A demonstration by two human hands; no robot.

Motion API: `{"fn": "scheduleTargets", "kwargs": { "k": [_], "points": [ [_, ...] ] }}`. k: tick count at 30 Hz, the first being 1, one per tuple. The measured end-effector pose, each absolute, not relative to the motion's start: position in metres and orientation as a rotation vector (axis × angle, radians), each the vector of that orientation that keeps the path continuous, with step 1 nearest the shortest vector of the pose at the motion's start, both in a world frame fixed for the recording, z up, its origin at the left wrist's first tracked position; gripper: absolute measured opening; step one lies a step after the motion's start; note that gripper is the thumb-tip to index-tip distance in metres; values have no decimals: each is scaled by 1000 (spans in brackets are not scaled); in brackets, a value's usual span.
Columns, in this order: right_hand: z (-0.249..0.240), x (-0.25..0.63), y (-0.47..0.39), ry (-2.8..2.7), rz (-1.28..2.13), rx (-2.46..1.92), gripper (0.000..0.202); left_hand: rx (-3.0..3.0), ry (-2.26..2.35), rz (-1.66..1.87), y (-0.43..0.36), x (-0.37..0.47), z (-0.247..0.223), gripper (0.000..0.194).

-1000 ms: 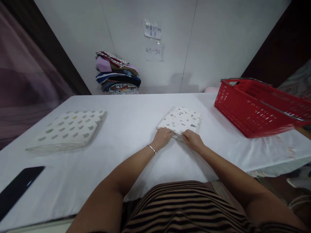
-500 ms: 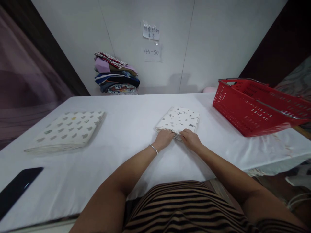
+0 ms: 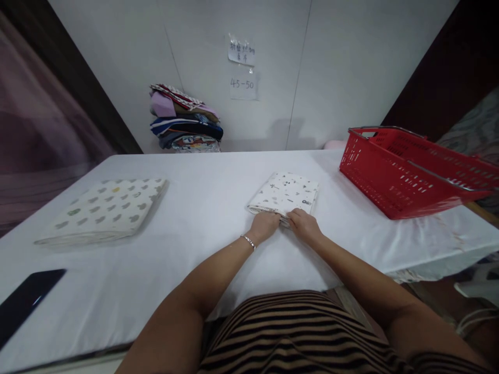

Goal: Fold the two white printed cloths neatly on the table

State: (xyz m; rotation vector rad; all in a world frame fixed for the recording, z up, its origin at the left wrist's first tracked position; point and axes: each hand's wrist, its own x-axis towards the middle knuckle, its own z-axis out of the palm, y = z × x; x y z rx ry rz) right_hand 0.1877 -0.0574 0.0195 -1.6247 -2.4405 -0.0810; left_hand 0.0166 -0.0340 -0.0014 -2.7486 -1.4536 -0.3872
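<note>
A small folded white cloth point(image 3: 286, 191) with dark little prints lies on the white-covered table point(image 3: 202, 208). Both hands grip its near edge, close together. My left hand point(image 3: 265, 225), with a silver bracelet at the wrist, is closed on the layers at the left of that edge. Just right of it, my right hand point(image 3: 302, 223) is closed on the same edge, fingers curled over the top layer. The thumbs are mostly hidden. Farther left lies a larger folded cloth point(image 3: 111, 208) with grey patterned shapes, untouched.
A red basket point(image 3: 397, 176) with metal handles stands at the right. A pile of folded fabrics point(image 3: 187, 122) rises beyond the far edge at left. A dark phone-like slab point(image 3: 29, 298) lies near left. Paper signs point(image 3: 244, 85) hang on the wall.
Both hands stay on the near edge of the small cloth; my left fingers have shifted slightly along it. The whole view has moved a little.
</note>
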Motion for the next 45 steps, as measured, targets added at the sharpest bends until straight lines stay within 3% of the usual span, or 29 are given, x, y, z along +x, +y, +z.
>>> {"fn": "scheduleTargets", "kwargs": {
  "k": [16,28,41,45],
  "points": [
    [11,195,-56,-2475,-98,-1542,24,-2796,-1577,-406,-41,33,-13,23],
    [-5,203,-55,-2536,-235,-1357,40,-2770,-1660,-454,-45,34,-10,27],
    [-11,215,-44,-2463,-64,-1275,42,-2311,-2096,-903,-22,-38,-8,9],
    [-7,217,-43,-2472,4,-1296,43,-2327,-1999,-952,-14,-46,-6,20]
  ]
}}
